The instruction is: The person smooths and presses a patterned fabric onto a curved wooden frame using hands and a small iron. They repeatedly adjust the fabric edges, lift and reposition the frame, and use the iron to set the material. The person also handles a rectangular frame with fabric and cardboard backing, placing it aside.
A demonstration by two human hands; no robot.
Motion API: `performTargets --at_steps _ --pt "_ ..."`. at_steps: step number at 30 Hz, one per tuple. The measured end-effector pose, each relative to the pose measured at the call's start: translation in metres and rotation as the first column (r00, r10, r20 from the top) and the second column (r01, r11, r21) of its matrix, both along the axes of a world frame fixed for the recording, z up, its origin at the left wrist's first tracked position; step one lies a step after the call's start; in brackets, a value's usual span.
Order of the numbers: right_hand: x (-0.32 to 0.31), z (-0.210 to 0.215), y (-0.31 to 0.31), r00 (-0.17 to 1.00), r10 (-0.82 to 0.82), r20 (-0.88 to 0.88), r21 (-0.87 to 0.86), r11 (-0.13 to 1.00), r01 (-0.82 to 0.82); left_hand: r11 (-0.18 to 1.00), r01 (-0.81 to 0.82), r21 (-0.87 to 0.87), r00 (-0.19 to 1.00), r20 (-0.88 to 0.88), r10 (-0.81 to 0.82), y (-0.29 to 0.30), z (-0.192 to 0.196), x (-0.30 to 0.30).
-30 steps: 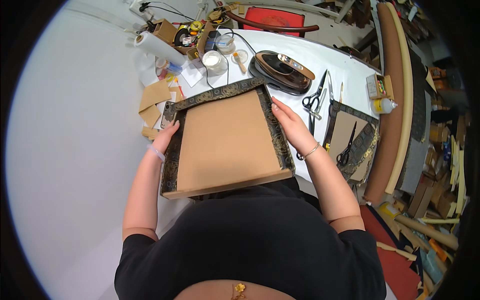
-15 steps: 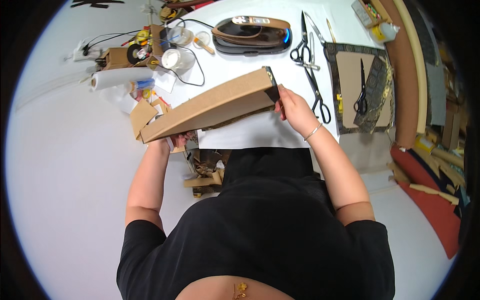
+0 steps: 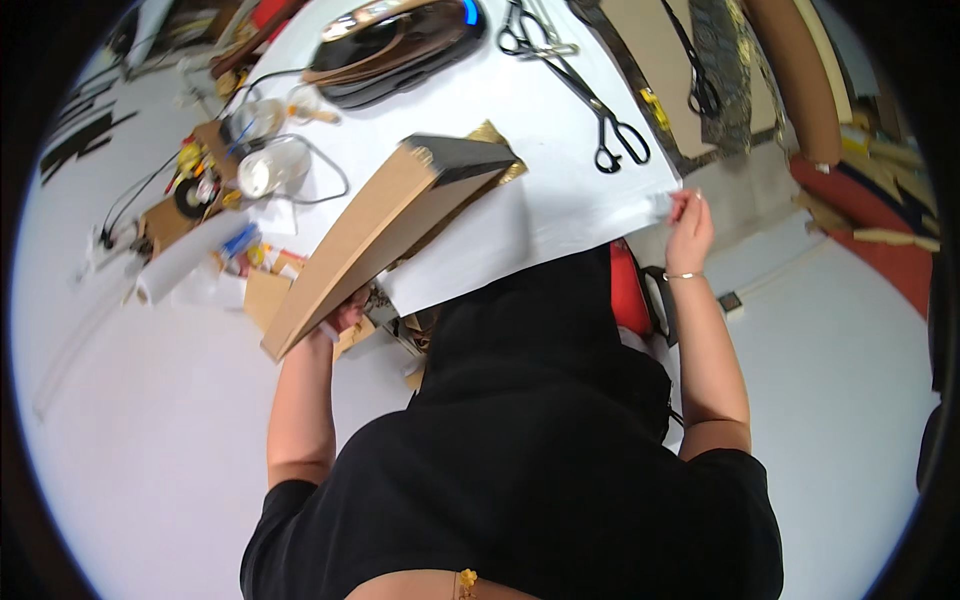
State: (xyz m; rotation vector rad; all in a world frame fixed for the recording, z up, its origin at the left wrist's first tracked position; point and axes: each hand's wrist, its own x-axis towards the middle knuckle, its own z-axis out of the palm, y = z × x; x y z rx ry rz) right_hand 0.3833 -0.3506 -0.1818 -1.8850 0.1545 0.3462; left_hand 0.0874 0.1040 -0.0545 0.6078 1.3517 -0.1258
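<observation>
My left hand (image 3: 346, 317) is closed on the lower end of a brown cardboard panel (image 3: 345, 255), which has a thick curved edge. The panel is tilted, its upper end raised over the table. Dark patterned fabric with a gold edge (image 3: 487, 140) covers that upper end and shows along its underside. Most of my left fingers are hidden behind the panel. By the right corner of the white table (image 3: 560, 205), my right hand (image 3: 690, 228) is off the panel, with its fingers bent together. Whether anything small is between them I cannot make out.
Black scissors (image 3: 600, 115) lie on the table, with more black scissors (image 3: 703, 95) on a fabric-edged board at the right. A black and brown machine (image 3: 400, 55) stands at the back. Jars (image 3: 270, 165), a cable and a white roll (image 3: 190, 255) are at the left.
My right hand has let go of the panel's upper end and moved right to the table corner. The panel now tilts more steeply in my left hand. The whole view has shifted and turned.
</observation>
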Motion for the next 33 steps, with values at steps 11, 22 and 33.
performTargets --at_steps 11,22,33 --pt "-0.156 -0.182 -0.242 0.666 0.171 -0.726 -0.678 -0.013 -0.735 0.991 0.116 0.065 0.993 -0.038 -0.114 0.055 -0.059 -0.079" --pt "-0.142 -0.231 -0.278 0.831 0.514 -0.21 -0.707 0.507 -0.493 0.961 0.229 0.157 0.927 0.267 -0.264 0.185 -0.096 -0.162" --pt "-0.129 -0.182 -0.249 0.562 0.814 -0.144 -0.847 0.193 -0.496 0.835 0.234 0.498 0.961 0.012 -0.276 0.049 -0.115 -0.058"
